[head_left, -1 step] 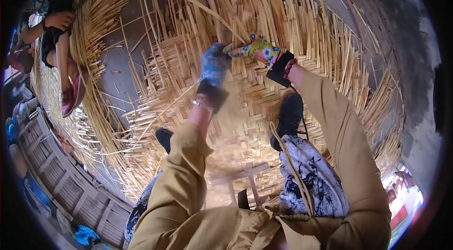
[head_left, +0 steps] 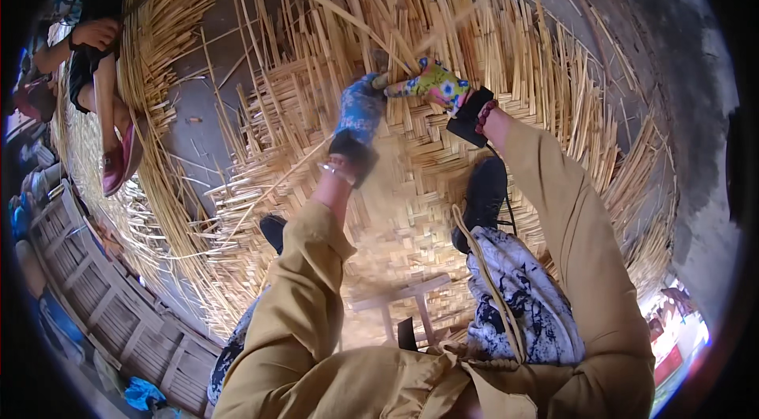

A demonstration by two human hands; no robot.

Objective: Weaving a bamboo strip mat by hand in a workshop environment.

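Observation:
A large mat (head_left: 316,103) of woven pale split strips, likely bamboo or cane, lies below me. Its loose strip ends fan out at the far side. My left hand (head_left: 360,112), in a blue patterned glove, is closed near the far part of the weave; a small dark piece shows by its fingertips, too unclear to name. My right hand (head_left: 433,88), in a flowered glove, is bent over the strips, its fingertips close to my left ones. Raised strips (head_left: 340,9) slant up from beside its fingers; whether it grips them is hard to see.
My shoe (head_left: 484,198) rests on the mat, near a low wooden stool or frame (head_left: 407,291). Another person's hand (head_left: 96,34) and red shoe (head_left: 118,164) are at the far left, by a bundle of long strips (head_left: 162,39). A slatted panel (head_left: 118,300) lies lower left.
My left hand has shifted slightly and looks less blurred. A blurred strip now stands out just beyond my right hand. The right arm stays nearly in place.

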